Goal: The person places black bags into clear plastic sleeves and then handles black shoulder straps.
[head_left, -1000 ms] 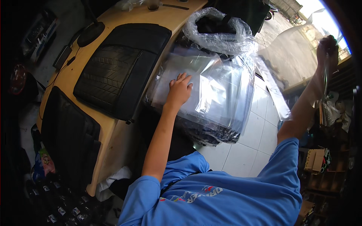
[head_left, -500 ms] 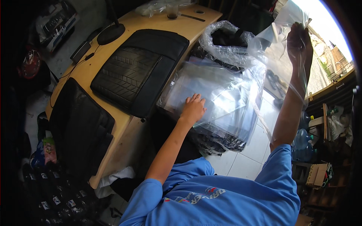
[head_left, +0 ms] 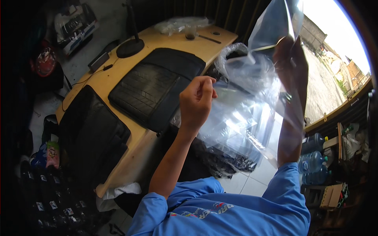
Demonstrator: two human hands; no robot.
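Two bare hands of one person in a blue shirt [head_left: 232, 210]. The right hand [head_left: 292, 65], raised at the right, grasps one clear plastic sheet [head_left: 271, 27], which spreads up past the fist and hangs in folds by the forearm. The left hand [head_left: 197, 103], near the middle, has its fingers curled inward; I cannot tell whether anything is pinched in them. Beyond and to the right of it lies one pile of clear plastic sheets [head_left: 232, 110], too overlapped to count, with one black bundle [head_left: 230, 163] in clear wrap at its near side. To the left stands one wooden table [head_left: 165, 40] bearing two black padded panels [head_left: 151, 92], one farther and one nearer. At the table's far end are one black lamp base [head_left: 130, 48], one clear cup [head_left: 190, 33] and one crumpled clear wrapping [head_left: 179, 25]. At the right, beyond white floor tiles [head_left: 253, 184], are three blue water bottles [head_left: 310, 162].
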